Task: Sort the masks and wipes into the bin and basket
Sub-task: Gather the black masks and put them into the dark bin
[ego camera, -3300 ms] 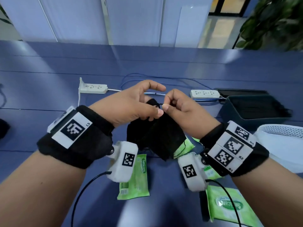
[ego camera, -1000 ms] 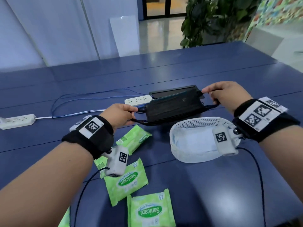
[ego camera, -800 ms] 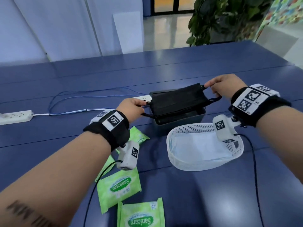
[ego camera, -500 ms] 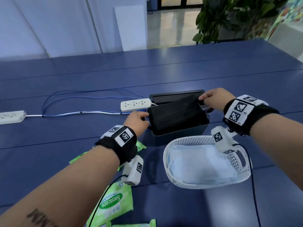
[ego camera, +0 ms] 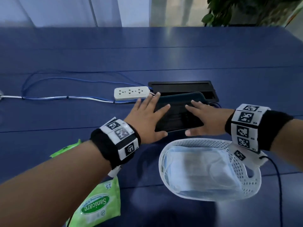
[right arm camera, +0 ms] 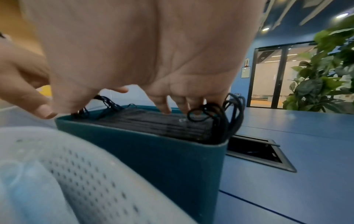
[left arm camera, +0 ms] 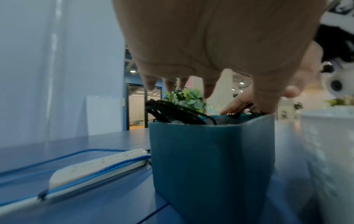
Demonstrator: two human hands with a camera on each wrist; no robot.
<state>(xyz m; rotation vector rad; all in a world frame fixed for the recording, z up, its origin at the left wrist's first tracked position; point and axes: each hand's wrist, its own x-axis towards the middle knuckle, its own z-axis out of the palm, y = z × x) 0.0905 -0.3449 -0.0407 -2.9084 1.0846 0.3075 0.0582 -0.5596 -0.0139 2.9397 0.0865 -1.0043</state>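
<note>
Blue table (ego camera: 164,51) carries all. White perforated basket (ego camera: 250,187) nearest, light blue masks (ego camera: 196,171) inside. Teal bin (right arm camera: 153,159) just behind basket, black masks (ego camera: 178,117) stacked to rim, ear loops spilling over ends. Left hand (ego camera: 146,118) and right hand (ego camera: 206,118) flat, fingers spread, pressing on black masks. Green wipes pack (ego camera: 96,205) at near left reads "Sanicare", "15". White power strip (ego camera: 131,93) left of bin.
</note>
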